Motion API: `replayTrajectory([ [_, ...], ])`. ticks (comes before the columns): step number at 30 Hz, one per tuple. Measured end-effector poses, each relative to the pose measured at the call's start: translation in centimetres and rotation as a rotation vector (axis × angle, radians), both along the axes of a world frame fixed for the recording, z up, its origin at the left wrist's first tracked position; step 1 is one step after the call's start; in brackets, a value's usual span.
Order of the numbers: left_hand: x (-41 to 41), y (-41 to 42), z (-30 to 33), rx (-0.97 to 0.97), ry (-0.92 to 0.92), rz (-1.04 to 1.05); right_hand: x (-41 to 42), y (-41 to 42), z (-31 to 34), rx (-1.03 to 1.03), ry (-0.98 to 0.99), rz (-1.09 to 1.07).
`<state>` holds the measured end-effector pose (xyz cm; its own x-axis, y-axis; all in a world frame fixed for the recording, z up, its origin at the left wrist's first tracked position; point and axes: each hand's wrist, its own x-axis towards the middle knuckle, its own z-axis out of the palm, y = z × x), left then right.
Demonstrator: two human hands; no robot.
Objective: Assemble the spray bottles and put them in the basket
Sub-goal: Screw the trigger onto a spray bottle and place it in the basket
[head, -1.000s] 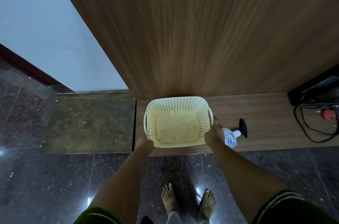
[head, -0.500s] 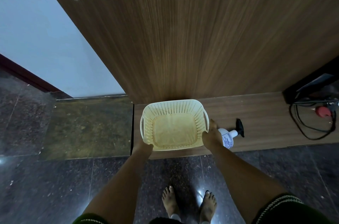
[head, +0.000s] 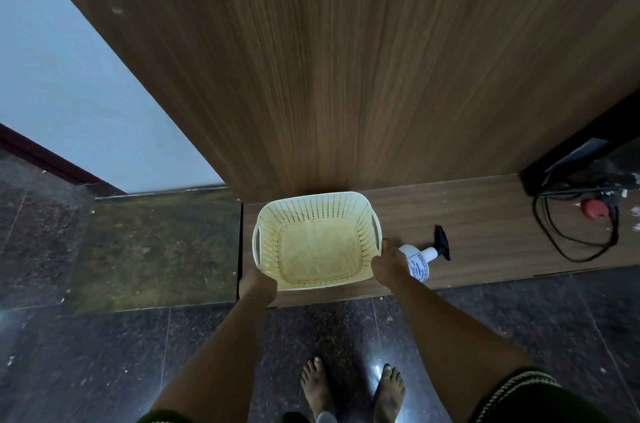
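Observation:
An empty cream perforated basket [head: 317,203] sits on a low wooden ledge [head: 485,215] against a wood panel. My left hand [head: 258,284] grips its near left corner. At the near right corner my right hand [head: 389,265] holds the rim. Just right of that hand a white spray bottle [head: 417,260] with a black trigger head [head: 442,242] lies on its side on the ledge. Part of the bottle is hidden behind my right hand.
A black cable loop [head: 575,239] and a red plug [head: 595,209] lie at the ledge's right end beside a dark device [head: 571,159]. Dark stone floor [head: 104,353] lies below, with my bare feet [head: 349,388] near the bottom. A worn floor slab [head: 152,249] is left of the ledge.
The basket has shifted slightly left on the ledge with both hands on it. The spray bottle has stayed in place.

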<state>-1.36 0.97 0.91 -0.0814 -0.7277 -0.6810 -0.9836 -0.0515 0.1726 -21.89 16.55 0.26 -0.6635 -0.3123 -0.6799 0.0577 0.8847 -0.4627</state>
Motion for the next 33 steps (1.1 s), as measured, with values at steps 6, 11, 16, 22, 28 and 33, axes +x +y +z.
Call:
replayTrajectory([
  [6, -0.8, 2.4, 0.9, -0.266, 0.148, 0.003, 0.1, 2.1, 0.2, -0.166, 0.258, -0.122],
  [11, -4.3, 7.5, 1.3, -0.510, 0.344, -0.479, -1.5, 6.9, -0.8, -0.048, 0.327, -0.277],
  [16, -9.3, 12.8, 1.1, -0.267, 0.606, -0.854, -4.0, 10.4, -1.7, 0.217, 0.247, -0.324],
  [22, -15.7, 16.2, -0.1, -0.030, 0.675, -0.845, -7.0, 12.0, -3.5, 0.178, 0.076, -0.295],
  [28, -20.4, 16.5, -4.3, -0.036, 0.374, -1.007, -8.9, 12.6, -6.8, 0.123, -0.117, -0.377],
  [33, -23.0, 16.3, -7.2, -0.026, 0.134, -1.007, -10.7, 11.0, -8.8, -0.022, -0.276, -0.533],
])
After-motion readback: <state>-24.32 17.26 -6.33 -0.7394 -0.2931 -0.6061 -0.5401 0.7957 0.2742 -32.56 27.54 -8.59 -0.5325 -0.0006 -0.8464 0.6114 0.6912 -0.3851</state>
